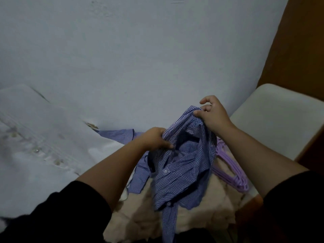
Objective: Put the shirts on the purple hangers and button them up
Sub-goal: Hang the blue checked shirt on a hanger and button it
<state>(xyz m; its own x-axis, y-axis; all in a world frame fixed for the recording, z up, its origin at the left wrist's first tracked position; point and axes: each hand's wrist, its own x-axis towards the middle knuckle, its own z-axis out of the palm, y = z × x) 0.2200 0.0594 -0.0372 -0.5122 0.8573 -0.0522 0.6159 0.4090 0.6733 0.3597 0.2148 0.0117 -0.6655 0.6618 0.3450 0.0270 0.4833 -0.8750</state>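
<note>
Fingers of both our left hand and right hand pinch the bunched blue checked shirt, lifted beside the purple hangers; hanging and buttoning are not yet done.

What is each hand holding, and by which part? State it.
Both hold the blue checked shirt: left hand grips a bunched edge, right hand pinches its top edge. The exact part cannot be told.
</note>
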